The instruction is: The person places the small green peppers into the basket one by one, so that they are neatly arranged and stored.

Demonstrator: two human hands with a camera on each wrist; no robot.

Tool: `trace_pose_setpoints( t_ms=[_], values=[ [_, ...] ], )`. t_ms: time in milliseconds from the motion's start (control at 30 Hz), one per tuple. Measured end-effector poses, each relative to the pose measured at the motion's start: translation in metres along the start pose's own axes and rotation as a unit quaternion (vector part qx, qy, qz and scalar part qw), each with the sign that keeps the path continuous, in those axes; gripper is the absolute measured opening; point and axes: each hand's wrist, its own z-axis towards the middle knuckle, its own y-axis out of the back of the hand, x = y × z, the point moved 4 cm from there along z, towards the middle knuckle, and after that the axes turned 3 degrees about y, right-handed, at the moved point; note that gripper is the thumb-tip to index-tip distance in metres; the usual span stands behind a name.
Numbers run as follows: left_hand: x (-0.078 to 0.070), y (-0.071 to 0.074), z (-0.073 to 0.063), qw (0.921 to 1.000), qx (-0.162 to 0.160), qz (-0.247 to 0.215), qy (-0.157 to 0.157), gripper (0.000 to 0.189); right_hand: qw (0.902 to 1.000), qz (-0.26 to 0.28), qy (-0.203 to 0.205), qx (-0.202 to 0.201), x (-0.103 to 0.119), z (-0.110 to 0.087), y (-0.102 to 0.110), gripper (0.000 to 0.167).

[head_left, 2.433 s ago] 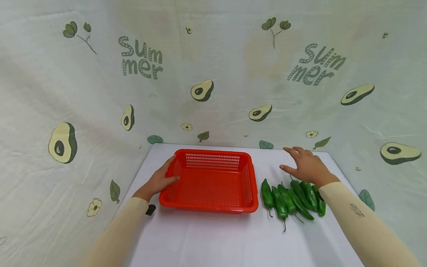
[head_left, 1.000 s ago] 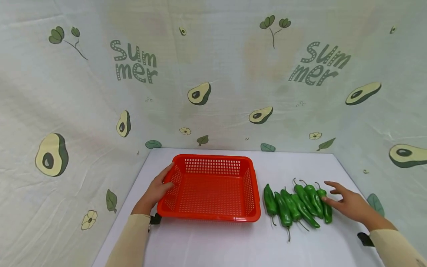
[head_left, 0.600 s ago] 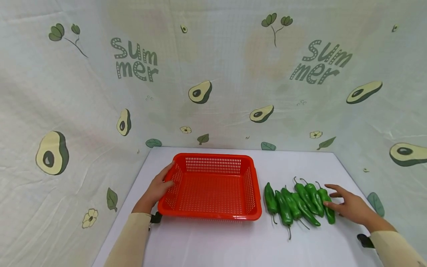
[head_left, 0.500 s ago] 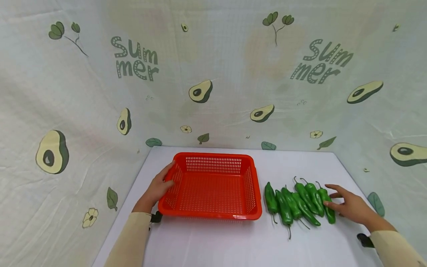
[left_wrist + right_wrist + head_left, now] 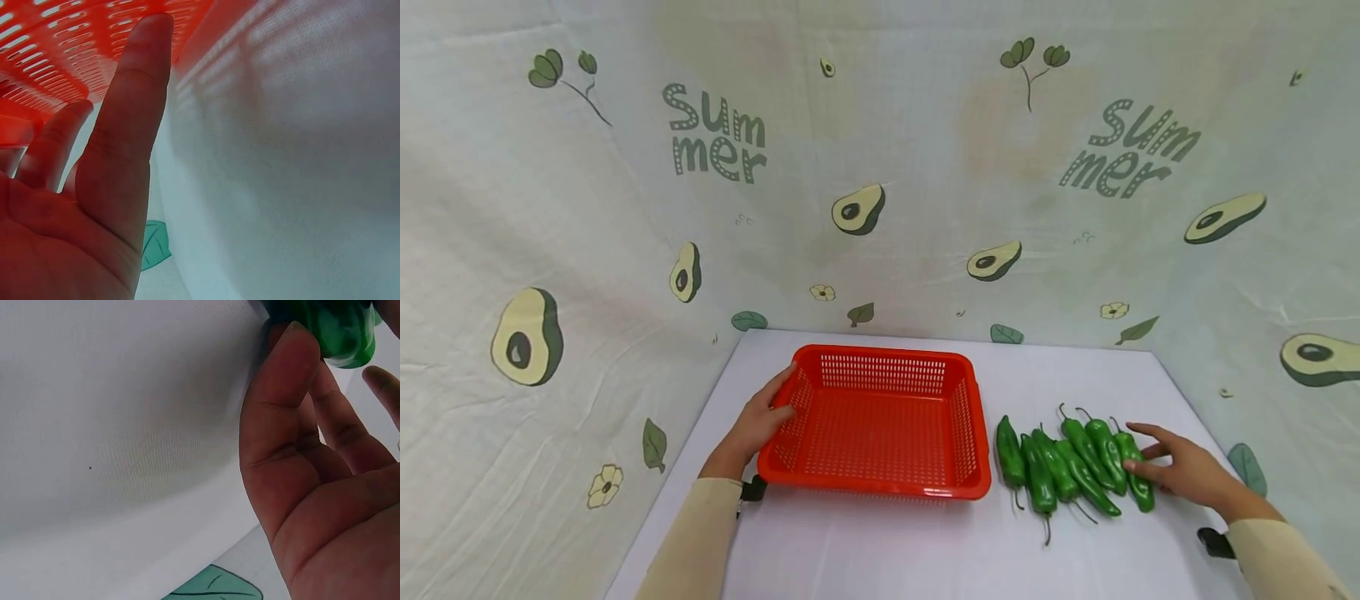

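Note:
A red perforated plastic basket [image 5: 880, 433] stands on the white table with nothing inside. My left hand [image 5: 747, 433] rests against the basket's left side at the rim; in the left wrist view the hand's straight fingers touch the red slotted wall [image 5: 75, 50]. To the basket's right, several long green peppers [image 5: 1041, 479] lie side by side in a row. My right hand [image 5: 1187, 473] holds the rightmost green pepper [image 5: 1144, 497] between curled fingers and thumb. In the right wrist view the thumb tip touches that shiny green pepper [image 5: 344, 331]; part of it is cut off.
The white tabletop [image 5: 865, 550] extends in front of the basket and peppers. A pale cloth printed with avocados and leaves [image 5: 925, 167] encloses the back and both sides. Dark wrist-worn pieces [image 5: 1215, 543] show beneath the forearms.
My right hand came down from above the peppers to the rightmost one, which has since tilted slightly. My left hand stays at the basket's left side. The head view shifted slightly.

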Motion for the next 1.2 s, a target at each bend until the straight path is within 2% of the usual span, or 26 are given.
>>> trace_pose_setpoints(
  t_ms=[233,600,733,967,1067,1200],
  values=[
    [-0.002,-0.001,-0.003,1.0000,-0.001,0.004,-0.004,0.079,0.9992,-0.040,0.001,-0.002,-0.002,0.004,-0.002,0.090],
    [-0.003,-0.002,-0.003,0.9999,-0.004,0.010,-0.004,0.080,0.9995,-0.028,0.003,0.013,-0.006,0.008,-0.001,0.086],
    [-0.003,-0.001,-0.002,1.0000,-0.002,0.009,-0.004,0.080,0.9998,-0.003,-0.012,0.019,-0.007,0.008,0.000,0.089],
    [-0.004,-0.001,-0.003,1.0000,-0.004,0.005,-0.003,0.080,0.9936,0.087,-0.065,0.031,-0.017,0.007,0.002,0.093],
    [-0.005,-0.002,-0.004,1.0000,-0.004,0.001,-0.002,0.080,0.9915,0.096,-0.083,0.030,-0.022,0.007,0.003,0.095],
    [-0.006,-0.002,-0.005,1.0000,-0.005,0.003,0.000,0.080,0.9920,0.095,-0.078,0.029,-0.022,0.006,0.005,0.094]
  ],
)
